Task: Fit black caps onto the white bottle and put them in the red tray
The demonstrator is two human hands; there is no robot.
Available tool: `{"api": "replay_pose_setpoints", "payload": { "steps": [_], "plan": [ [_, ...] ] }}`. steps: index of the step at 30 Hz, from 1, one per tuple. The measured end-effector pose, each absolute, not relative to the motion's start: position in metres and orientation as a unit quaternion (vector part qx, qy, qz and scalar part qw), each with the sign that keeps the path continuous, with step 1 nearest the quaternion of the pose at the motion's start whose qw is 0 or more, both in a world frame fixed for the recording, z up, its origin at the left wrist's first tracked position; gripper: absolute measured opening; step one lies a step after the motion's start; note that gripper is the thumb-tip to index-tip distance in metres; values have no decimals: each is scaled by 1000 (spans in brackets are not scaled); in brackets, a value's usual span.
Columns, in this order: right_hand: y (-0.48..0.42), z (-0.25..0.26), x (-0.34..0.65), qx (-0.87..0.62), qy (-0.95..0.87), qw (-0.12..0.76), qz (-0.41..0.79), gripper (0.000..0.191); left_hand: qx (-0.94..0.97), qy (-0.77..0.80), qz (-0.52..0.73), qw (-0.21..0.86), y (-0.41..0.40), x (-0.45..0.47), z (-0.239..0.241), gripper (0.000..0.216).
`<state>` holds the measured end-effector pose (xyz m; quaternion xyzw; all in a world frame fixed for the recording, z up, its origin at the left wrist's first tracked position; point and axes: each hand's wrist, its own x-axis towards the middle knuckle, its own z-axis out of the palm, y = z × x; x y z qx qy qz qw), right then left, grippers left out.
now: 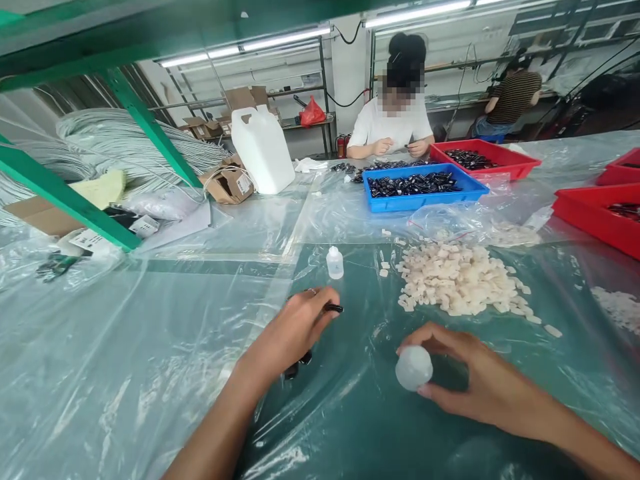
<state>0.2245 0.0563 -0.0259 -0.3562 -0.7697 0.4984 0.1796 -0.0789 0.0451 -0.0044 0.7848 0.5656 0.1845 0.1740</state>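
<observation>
My left hand [303,320] pinches a small glossy black piece [333,308] between thumb and fingers. Under its wrist, a few more black pieces [299,365] lie partly hidden on the table. My right hand [465,367] grips a round, translucent white object [415,368] by its sides; it looks like the base of a small bottle, and its far end is hidden. Beyond my left hand stands a small white plastic bottle [335,263]. Past my right hand spreads a heap of small cream-coloured pieces [457,277], some scattered at its edges.
Plastic sheeting covers the green table [150,347]. Farther back are a blue tray [425,203] of black pieces, red trays [530,163] and a white jug [263,150]. A person [393,127] works across the table. A green metal post [75,203] rises at left.
</observation>
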Motion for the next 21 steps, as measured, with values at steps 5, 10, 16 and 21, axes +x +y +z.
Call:
{"api": "replay_pose_setpoints", "payload": {
  "steps": [5, 10, 16, 21],
  "plan": [
    [54, -15, 229, -346, -738, 270, 513, 19, 744, 500, 343, 281, 30, -40, -12, 10],
    [37, -15, 225, -371, -746, 327, 446, 28, 693, 464, 431, 344, 16, -15, -19, 20],
    [33, -24, 223, -380, -775, 349, 366, 39, 697, 398, 440, 403, 13, -12, -16, 20],
    [39, -26, 230, -376, -788, 385, 299, 40, 698, 392, 470, 372, 13, -13, -21, 34]
  ]
}}
